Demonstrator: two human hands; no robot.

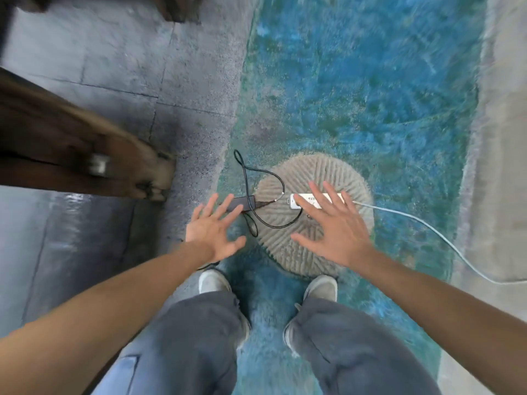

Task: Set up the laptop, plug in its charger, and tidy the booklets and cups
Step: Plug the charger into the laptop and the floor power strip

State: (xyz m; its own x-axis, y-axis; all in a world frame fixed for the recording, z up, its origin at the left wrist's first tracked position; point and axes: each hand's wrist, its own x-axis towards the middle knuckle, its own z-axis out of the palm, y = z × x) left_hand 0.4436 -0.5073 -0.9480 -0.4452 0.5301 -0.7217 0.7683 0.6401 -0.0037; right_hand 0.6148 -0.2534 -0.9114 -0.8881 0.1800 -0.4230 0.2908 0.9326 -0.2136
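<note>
Grey trouser legs (328,346) and two pale shoes (320,287) are seen at the bottom, planted on a fluffy blue rug (356,81). Both bare arms are stretched out and down. Nothing is held by the left hand (212,230); its fingers are spread wide above the black charger brick (241,203). Nothing is held by the right hand (332,226) either, and its fingers are fanned wide over the white power strip (299,200). That strip is laid near the middle of a round beige mat (299,252), and a white cable (427,226) is run from it toward the rug's right edge. The brick is placed at the mat's left edge, with its thin black cord (268,181) looped across the mat. A brown wooden piece (71,149) is seen at the left on the grey tiled floor (114,67)
</note>
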